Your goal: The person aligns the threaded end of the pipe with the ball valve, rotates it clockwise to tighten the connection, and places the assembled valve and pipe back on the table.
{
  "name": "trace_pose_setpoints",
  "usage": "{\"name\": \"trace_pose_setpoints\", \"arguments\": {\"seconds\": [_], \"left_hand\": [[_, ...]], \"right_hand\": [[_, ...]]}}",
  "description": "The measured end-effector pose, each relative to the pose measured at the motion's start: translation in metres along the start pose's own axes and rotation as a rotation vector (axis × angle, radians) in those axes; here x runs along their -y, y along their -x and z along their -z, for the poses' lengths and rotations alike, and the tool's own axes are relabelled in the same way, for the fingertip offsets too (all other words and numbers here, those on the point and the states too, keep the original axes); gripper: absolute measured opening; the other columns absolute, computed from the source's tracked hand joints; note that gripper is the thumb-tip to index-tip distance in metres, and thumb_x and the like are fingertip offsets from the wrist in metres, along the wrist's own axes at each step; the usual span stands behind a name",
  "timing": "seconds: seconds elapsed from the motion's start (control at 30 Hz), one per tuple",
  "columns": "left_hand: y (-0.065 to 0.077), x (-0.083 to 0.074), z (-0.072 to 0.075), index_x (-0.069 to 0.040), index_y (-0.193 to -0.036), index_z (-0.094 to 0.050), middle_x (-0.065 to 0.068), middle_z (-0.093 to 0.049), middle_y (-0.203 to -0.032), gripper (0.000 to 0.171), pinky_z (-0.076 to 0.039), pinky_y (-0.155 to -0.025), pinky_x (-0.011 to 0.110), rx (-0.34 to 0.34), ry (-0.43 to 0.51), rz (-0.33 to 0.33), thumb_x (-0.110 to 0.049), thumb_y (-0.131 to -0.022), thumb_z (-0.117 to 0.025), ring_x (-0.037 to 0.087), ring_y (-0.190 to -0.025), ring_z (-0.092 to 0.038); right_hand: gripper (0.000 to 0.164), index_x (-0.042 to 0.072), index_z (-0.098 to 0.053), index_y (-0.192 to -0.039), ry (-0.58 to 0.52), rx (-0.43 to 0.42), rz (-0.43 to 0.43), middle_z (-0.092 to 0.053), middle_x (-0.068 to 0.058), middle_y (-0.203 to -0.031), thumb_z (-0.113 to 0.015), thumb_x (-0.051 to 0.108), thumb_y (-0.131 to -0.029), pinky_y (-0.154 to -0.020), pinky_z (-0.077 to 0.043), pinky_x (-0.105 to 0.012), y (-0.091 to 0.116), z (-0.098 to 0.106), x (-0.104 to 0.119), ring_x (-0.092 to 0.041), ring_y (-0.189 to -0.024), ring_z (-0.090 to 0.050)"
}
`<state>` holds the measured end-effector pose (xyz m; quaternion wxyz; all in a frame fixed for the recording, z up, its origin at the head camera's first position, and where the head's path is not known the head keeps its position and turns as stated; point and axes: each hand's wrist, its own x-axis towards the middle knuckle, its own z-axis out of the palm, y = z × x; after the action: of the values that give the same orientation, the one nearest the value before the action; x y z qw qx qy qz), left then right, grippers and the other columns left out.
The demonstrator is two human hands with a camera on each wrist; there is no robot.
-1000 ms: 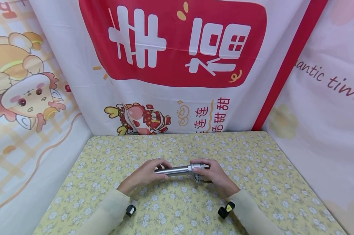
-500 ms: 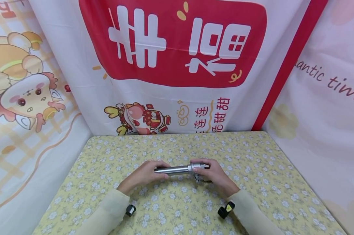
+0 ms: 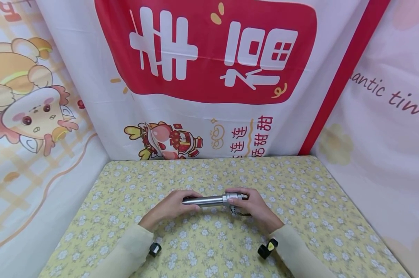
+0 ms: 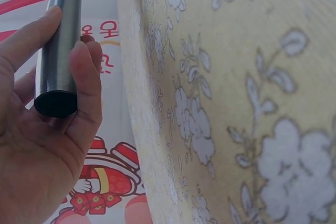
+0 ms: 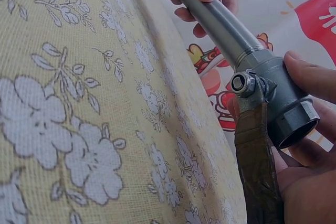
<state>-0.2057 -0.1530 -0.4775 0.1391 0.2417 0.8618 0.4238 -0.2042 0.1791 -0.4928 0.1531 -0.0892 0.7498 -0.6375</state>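
Note:
A smooth steel pipe (image 3: 210,201) is joined at its right end to a metal ball valve (image 5: 270,77). My left hand (image 3: 174,203) grips the pipe near its free end, thumb on one side and fingers on the other. That end (image 4: 55,103) looks dark in the left wrist view. My right hand (image 3: 254,204) holds the valve body between thumb and fingers. A lever handle (image 5: 257,161) with a brownish, worn covering hangs from the valve's stem nut (image 5: 242,83). Pipe and valve lie roughly level, left to right, in the head view.
A yellow flowered cloth (image 3: 202,247) covers the table beneath both hands. Printed fabric (image 3: 209,112) hangs behind the table, with more on both sides. A black wrist strap piece (image 3: 154,249) sits on the left sleeve, another (image 3: 267,248) on the right.
The fingers of my left hand have shifted slightly on the pipe and lie closer round it. My right hand on the valve looks the same.

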Motion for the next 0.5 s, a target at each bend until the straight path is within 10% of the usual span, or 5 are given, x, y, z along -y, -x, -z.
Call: {"name": "trace_pose_setpoints", "arguments": {"seconds": [0.5], "left_hand": [[0.0021,0.0049,0.0022,-0.023,-0.143,-0.073,0.01,-0.073,-0.109,0.038,-0.055,-0.061,0.037,-0.012,0.04,0.054,-0.04,-0.109,-0.068,0.026,-0.07,-0.067]], "right_hand": [[0.047,0.026,-0.076,-0.14,-0.014,0.001,0.003,-0.066,-0.006,-0.146,-0.087,0.039,-0.096,-0.09,-0.062,-0.04,0.0009,-0.0004,0.0006,-0.024,-0.115,-0.072]]}}
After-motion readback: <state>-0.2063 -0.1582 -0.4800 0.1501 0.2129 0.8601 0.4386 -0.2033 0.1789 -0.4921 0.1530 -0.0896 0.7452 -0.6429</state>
